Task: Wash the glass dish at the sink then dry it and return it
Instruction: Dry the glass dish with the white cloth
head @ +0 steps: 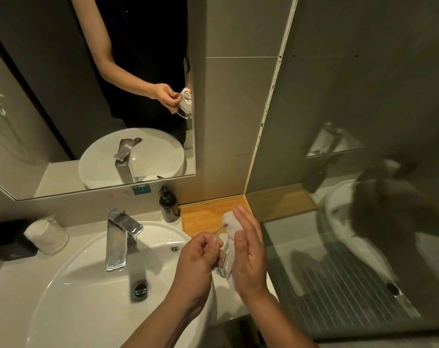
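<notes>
A small clear glass dish (225, 264) stands on edge between my two hands, over the right rim of the white basin (70, 285). My left hand (197, 259) pinches the dish's rim with closed fingers. My right hand (248, 252) lies flat against the dish's far side, pressing a white cloth (229, 221) onto it. The cloth sticks out above my fingers and wraps part of the glass. The chrome tap (119, 241) runs no water.
A dark soap pump bottle (168, 204) stands behind the basin, beside a bamboo tray (203, 214) in the corner. A wrapped cup (47, 233) and a black box (5, 238) sit at the left. A mirror hangs above; a glass shower partition (351, 172) is to the right.
</notes>
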{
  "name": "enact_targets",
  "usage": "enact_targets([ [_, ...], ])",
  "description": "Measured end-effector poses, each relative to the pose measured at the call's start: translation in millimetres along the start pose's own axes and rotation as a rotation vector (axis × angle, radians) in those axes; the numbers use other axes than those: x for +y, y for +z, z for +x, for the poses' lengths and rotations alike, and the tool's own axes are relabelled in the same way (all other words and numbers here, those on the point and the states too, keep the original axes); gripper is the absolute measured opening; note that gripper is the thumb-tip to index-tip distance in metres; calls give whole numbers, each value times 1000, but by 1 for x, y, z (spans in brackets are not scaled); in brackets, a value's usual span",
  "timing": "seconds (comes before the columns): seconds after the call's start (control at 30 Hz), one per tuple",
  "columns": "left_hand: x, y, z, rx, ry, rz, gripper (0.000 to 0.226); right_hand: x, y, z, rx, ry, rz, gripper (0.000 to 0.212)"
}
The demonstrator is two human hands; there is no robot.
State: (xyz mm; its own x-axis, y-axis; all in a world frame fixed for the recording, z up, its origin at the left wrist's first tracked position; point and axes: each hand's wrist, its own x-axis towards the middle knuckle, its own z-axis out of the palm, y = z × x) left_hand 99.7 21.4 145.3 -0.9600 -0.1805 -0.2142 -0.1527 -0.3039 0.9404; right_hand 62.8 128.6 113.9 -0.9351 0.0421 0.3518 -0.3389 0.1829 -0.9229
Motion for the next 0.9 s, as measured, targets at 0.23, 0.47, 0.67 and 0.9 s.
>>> enact_targets([
  [0.23,-3,9,-7,36,65,40,27,-3,11,-5,205,353,139,40],
  [0.47,-4,10,-10,0,94,91,26,-9,14,-14,231,579,281,37],
  [0.67,3,4,-12,-185,102,247,18,-21,6,-16,192,620,397,40],
  [0.9,45,13,2,-264,-22,299,38,-16,-4,-12,85,260,133,42],
])
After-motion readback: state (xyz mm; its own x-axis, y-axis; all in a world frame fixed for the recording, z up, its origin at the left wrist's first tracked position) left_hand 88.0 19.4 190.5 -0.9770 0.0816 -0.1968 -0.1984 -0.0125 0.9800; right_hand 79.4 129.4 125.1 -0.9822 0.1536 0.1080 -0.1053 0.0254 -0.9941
